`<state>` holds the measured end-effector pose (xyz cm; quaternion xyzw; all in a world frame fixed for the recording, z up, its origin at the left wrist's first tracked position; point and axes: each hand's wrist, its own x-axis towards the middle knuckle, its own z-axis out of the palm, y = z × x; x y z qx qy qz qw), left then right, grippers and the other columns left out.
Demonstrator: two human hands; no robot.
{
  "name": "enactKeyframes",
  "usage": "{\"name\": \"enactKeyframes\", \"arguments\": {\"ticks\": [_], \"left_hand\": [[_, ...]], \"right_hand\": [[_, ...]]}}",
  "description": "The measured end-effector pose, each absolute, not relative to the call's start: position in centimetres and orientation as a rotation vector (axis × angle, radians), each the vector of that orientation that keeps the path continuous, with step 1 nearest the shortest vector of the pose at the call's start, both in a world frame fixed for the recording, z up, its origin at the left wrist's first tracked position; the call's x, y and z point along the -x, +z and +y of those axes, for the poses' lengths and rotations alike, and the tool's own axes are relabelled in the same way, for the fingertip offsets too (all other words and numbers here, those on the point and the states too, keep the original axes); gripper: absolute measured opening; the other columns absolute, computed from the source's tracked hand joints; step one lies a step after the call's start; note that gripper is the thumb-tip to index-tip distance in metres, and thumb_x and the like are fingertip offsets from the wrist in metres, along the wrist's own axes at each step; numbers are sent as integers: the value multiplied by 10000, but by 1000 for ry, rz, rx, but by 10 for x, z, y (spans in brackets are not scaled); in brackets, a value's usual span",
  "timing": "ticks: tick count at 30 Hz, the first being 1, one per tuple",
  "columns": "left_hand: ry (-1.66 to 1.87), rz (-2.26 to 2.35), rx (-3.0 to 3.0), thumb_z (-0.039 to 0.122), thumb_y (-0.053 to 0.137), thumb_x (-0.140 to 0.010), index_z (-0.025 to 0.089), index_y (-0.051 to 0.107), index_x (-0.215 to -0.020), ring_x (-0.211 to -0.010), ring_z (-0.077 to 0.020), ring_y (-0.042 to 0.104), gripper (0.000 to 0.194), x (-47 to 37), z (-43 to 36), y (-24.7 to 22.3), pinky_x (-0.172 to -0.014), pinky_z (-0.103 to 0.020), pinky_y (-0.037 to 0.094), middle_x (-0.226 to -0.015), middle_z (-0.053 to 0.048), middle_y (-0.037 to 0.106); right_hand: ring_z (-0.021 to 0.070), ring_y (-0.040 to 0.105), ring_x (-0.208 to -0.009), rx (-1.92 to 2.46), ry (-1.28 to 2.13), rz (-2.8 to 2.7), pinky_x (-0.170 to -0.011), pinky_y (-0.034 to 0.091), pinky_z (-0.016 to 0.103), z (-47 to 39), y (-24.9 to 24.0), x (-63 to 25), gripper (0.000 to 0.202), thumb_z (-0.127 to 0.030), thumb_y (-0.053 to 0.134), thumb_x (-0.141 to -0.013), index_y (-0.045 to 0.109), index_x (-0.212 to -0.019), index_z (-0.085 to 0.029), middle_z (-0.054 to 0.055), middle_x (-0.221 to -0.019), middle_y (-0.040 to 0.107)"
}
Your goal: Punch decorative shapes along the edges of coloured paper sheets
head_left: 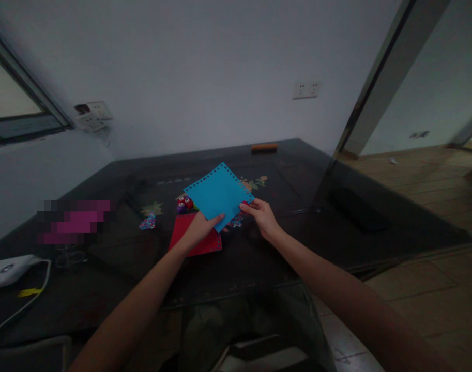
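A bright blue square sheet (218,194), with small dark holes along its upper edges, is held tilted above the dark table. My left hand (200,227) pinches its lower left edge, thumb on top. At the right corner, my right hand (264,217) is closed, with a small red object (244,204) between its fingers and the sheet; its kind is too small to make out. Beneath my left hand lies a red sheet (185,230), also with holes along an edge. Several small round red and purple figures with eyes (184,203) sit just behind it.
Colourful patterned pieces (148,222) lie left of the red sheet. An orange-brown roll (264,148) rests near the wall, and a black flat item (358,209) is on the right. At far left are a white device (11,271) with a cable and a blurred-out pink patch (78,221).
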<state>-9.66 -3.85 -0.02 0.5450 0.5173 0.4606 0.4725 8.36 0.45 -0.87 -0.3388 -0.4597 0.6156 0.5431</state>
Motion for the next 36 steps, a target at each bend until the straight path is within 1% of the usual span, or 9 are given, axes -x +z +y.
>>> {"name": "enactKeyframes", "arguments": {"ticks": [4,8,11,15,20,25,30,32,36], "left_hand": [[1113,1291,-1354,381,685,-703,110,522,-1086,-523,-189,652,497,99,-37,-2,-525,-305,537,-798,-108,714],[1135,1355,-1377,391,680,-700,110,561,-978,-473,-158,612,413,100,-35,-4,-485,-270,505,-719,-85,706],[1131,1353,-1387,404,672,-704,111,561,-959,-464,-150,597,404,99,-35,-5,-468,-259,491,-697,-81,703],[1132,1348,-1376,400,673,-698,111,549,-986,-467,-158,603,426,99,-35,-5,-470,-265,489,-687,-75,702],[1153,1365,-1394,405,671,-697,118,545,-994,-478,-162,606,432,101,-34,-6,-492,-271,492,-679,-59,695],[1192,1374,-1386,409,679,-687,119,544,-1000,-493,-165,611,447,100,-33,-5,-500,-277,494,-714,-68,699],[1220,1366,-1421,399,658,-705,120,572,-921,-492,-163,603,364,101,-33,-3,-523,-285,497,-671,-58,687],[1238,1368,-1419,401,647,-718,121,572,-915,-495,-164,602,350,102,-33,-4,-525,-289,497,-678,-62,690],[1290,1393,-1418,413,646,-725,135,561,-966,-530,-178,622,378,104,-32,-3,-541,-297,506,-719,-70,702]], "right_hand": [[165,598,-609,807,1468,-1114,-697,472,342,5,-9,-83,295,-364,821,-501,662,-676,-187,16,-662,673],[160,595,-602,797,1478,-1113,-685,476,332,5,-9,-82,302,-369,823,-492,661,-676,-191,8,-656,674],[154,595,-598,801,1488,-1106,-676,474,322,4,-8,-82,304,-365,825,-493,666,-683,-189,7,-655,675],[156,600,-602,801,1498,-1092,-682,472,321,3,-7,-82,292,-376,818,-513,661,-666,-183,9,-643,671],[154,608,-616,772,1527,-1095,-678,470,314,1,-5,-81,300,-375,818,-524,662,-690,-180,16,-671,677],[150,617,-637,752,1544,-1095,-689,480,307,-1,-3,-81,300,-375,817,-527,664,-704,-186,14,-699,679],[166,641,-682,724,1612,-1151,-730,496,325,-3,-4,-80,305,-391,813,-540,682,-719,-181,30,-730,694],[167,648,-703,714,1652,-1176,-746,501,327,-4,-4,-81,303,-402,800,-566,691,-739,-179,35,-736,701],[157,659,-716,714,1712,-1217,-765,504,319,-3,-4,-82,303,-441,746,-644,695,-775,-172,53,-770,712]]}}
